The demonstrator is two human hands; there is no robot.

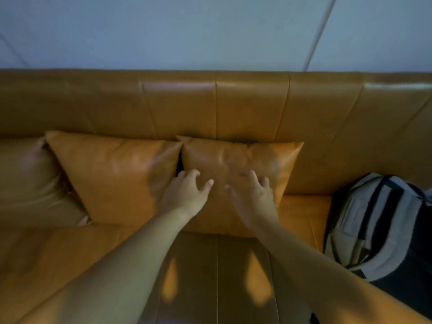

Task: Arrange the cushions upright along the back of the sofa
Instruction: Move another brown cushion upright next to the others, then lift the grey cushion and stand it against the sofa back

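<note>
Three tan leather cushions lean against the back of the orange-brown sofa (233, 108). The right cushion (236, 157) stands upright at the middle of the backrest. My left hand (187, 192) and my right hand (254, 195) lie on its front face with fingers spread, holding nothing. The middle cushion (112, 178) leans beside it on the left, the two nearly touching at their top corners. A third cushion (25, 174) sits at the far left, partly cut off by the frame.
A grey and black backpack (378, 223) rests on the seat at the right, a short gap from the right cushion. A pale wall (187, 31) rises behind the sofa. The seat (210, 277) stretches beneath my forearms.
</note>
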